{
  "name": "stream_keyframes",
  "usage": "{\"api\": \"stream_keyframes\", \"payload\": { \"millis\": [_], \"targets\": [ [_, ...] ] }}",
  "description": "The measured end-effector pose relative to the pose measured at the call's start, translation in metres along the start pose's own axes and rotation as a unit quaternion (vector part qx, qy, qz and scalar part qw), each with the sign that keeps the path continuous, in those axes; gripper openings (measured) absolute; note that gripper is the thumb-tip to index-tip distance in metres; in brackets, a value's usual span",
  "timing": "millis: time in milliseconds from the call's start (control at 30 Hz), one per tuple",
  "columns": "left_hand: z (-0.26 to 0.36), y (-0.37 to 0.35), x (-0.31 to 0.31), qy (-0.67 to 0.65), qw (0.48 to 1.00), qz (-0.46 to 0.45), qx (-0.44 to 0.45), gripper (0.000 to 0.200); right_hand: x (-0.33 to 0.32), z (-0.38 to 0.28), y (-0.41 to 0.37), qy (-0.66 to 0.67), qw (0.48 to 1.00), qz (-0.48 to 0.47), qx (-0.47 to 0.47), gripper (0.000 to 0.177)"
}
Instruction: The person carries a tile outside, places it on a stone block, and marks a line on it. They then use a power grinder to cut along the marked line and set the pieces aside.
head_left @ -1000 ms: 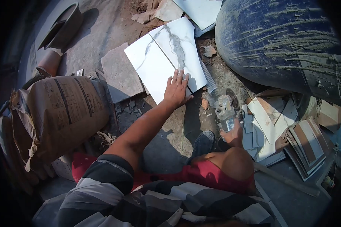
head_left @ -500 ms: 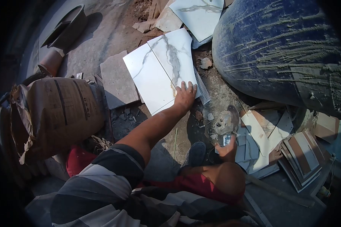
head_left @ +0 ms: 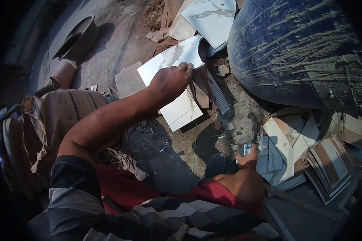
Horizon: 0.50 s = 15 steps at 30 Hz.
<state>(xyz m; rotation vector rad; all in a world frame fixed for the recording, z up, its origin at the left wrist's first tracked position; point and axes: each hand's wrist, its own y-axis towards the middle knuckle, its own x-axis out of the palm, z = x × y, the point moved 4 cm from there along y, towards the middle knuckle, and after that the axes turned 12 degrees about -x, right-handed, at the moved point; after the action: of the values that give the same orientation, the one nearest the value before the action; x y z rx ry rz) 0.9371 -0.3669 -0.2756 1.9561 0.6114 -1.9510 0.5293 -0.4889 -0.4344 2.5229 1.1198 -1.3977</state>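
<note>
A white marbled tile piece (head_left: 153, 66) with a curved cut corner is tilted up at the centre, its right part pinched in my left hand (head_left: 173, 80). Below it lies another white tile piece (head_left: 185, 114) with a thin line across it. Brown-backed pieces show to the right of my left hand. My right hand (head_left: 248, 156) is wrapped round a dusty angle grinder (head_left: 245, 131), held low by my right knee; its disc stands at the upper right of the tool.
A big blue drum (head_left: 293, 52) streaked with dried mortar stands at the upper right. Tile offcuts (head_left: 281, 148) are heaped below it. To the left are a paper sack (head_left: 72, 106), an orange pot (head_left: 64, 74) and a dark basin (head_left: 82, 38).
My left hand has gone from resting flat on the tile to gripping and lifting a piece of it, up and leftward. The grinder stays in my right hand.
</note>
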Motion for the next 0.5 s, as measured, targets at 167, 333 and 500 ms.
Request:
{"api": "stream_keyframes", "payload": {
  "millis": [167, 333, 500],
  "targets": [
    [-0.128, 0.064, -0.072, 0.016, 0.990, 0.112, -0.086, 0.034, 0.007, 0.005, 0.008, 0.026, 1.000, 0.004, -0.001, 0.074],
    [-0.166, 0.124, -0.110, 0.042, 0.991, 0.124, 0.000, 0.031, 0.008, 0.001, 0.007, 0.039, 0.999, 0.018, -0.014, 0.074],
    [-0.240, 0.245, -0.073, -0.443, 0.894, 0.005, 0.062, 0.045, 0.005, 0.003, -0.006, 0.027, 0.996, 0.042, -0.071, 0.073]
  ]
}}
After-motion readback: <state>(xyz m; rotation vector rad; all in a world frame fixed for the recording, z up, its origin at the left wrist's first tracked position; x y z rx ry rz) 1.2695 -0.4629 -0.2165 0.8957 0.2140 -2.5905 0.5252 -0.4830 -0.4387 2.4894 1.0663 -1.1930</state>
